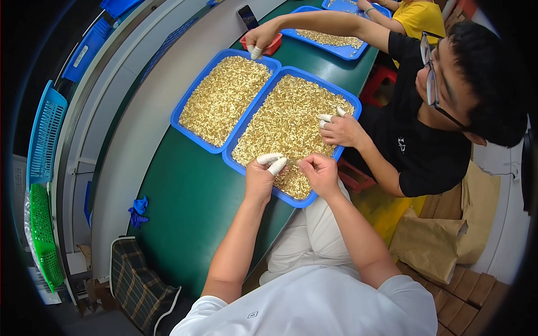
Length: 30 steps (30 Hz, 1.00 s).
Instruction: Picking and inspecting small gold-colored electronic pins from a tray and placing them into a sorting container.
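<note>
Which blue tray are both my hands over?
The right tray of the adjoining pair: your left hand and right hand are over its near end, not the left tray or farther trays.

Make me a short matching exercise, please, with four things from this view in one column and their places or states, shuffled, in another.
1. Person's left hand
2. Person's right hand
3. Blue glove
4. Green basket

A. Just below the light-blue basket at the picture's left
B. White covers on some digits
C. Crumpled on the green table
D. Visible fingers bare, above the nearer blue tray

Pairs: 1-B, 2-D, 3-C, 4-A
</note>
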Each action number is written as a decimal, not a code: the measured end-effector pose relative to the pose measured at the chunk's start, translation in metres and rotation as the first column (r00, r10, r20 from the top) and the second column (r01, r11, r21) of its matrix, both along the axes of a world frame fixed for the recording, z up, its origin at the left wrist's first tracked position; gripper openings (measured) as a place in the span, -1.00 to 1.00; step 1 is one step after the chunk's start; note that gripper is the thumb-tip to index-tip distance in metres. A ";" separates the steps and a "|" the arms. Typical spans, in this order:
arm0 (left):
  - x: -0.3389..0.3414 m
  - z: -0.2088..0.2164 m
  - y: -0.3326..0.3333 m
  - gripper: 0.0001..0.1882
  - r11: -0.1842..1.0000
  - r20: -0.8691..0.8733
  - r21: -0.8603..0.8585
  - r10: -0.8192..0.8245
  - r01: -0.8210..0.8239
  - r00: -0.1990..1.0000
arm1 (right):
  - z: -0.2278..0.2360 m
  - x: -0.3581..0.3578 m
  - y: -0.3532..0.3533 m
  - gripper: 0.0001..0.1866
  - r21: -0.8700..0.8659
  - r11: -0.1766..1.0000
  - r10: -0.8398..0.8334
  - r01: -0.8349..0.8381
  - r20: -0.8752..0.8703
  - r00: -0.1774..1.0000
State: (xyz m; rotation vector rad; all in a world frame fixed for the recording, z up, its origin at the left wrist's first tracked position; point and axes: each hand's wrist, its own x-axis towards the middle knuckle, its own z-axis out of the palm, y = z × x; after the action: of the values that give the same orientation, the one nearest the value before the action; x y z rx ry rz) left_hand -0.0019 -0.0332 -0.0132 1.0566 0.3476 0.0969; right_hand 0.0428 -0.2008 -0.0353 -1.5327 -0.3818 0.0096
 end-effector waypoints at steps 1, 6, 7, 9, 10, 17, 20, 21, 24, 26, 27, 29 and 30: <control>0.000 0.001 0.001 -0.88 0.997 -0.013 0.066 -0.038 0.039 0.999 | 0.000 0.000 0.000 -0.85 0.001 1.000 0.001 -0.001 0.000 1.000; -0.003 0.004 -0.009 -0.88 0.982 -0.066 0.140 -0.117 0.125 0.991 | 0.002 0.000 0.000 -0.78 -0.063 0.997 0.053 -0.050 0.040 0.998; -0.002 0.005 -0.009 -0.88 0.982 -0.065 0.139 -0.120 0.128 0.991 | 0.000 0.001 0.000 -0.78 -0.065 0.997 0.050 -0.047 0.040 0.998; -0.003 0.007 -0.009 -0.87 0.968 -0.084 0.244 -0.039 0.058 0.996 | -0.001 0.000 0.002 -0.78 0.033 0.999 0.005 -0.004 -0.040 0.999; -0.004 0.006 -0.009 -0.87 0.961 -0.068 0.269 -0.039 0.056 0.997 | -0.001 -0.001 0.001 -0.78 0.032 0.999 0.004 -0.003 -0.041 0.999; -0.006 0.014 0.000 -0.86 0.893 0.017 0.448 -0.048 0.036 0.999 | 0.001 0.001 0.000 -0.72 -0.017 1.000 0.026 -0.025 0.036 0.999; -0.007 0.018 0.002 -0.86 0.953 -0.030 0.301 -0.015 0.023 0.999 | 0.000 0.001 -0.001 -0.72 -0.028 0.999 0.034 -0.033 0.043 0.998; -0.008 0.015 0.002 -0.85 0.955 -0.032 0.297 -0.011 0.020 0.999 | -0.001 0.002 -0.001 -0.73 -0.027 0.999 0.046 -0.045 0.039 0.998; -0.009 0.014 -0.002 -0.85 0.935 -0.017 0.353 -0.039 0.042 0.999 | -0.001 0.000 -0.001 -0.74 -0.004 0.999 0.046 -0.045 0.021 0.999; -0.008 0.013 -0.003 -0.84 0.909 -0.001 0.413 -0.069 0.063 0.998 | 0.001 0.000 -0.001 -0.76 -0.002 0.999 0.039 -0.039 0.021 0.999; -0.008 0.012 -0.001 -0.85 0.860 0.019 0.505 -0.086 0.065 0.996 | 0.002 0.000 0.000 -0.78 0.000 0.999 0.033 -0.033 0.020 0.999; -0.007 0.016 -0.002 -0.85 0.803 0.037 0.592 -0.107 0.065 0.994 | 0.003 0.000 -0.001 -0.79 -0.018 0.999 0.031 -0.030 0.037 0.999; -0.007 0.021 -0.003 -0.85 0.693 0.026 0.719 -0.108 0.056 0.994 | 0.003 0.000 -0.002 -0.80 -0.037 0.999 0.027 -0.025 0.053 0.998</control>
State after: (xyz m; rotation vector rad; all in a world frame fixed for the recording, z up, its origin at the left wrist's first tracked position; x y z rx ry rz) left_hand -0.0091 -0.0364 0.0077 1.8533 0.1938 0.1983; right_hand 0.0432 -0.2025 -0.0321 -1.5657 -0.4464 -0.0040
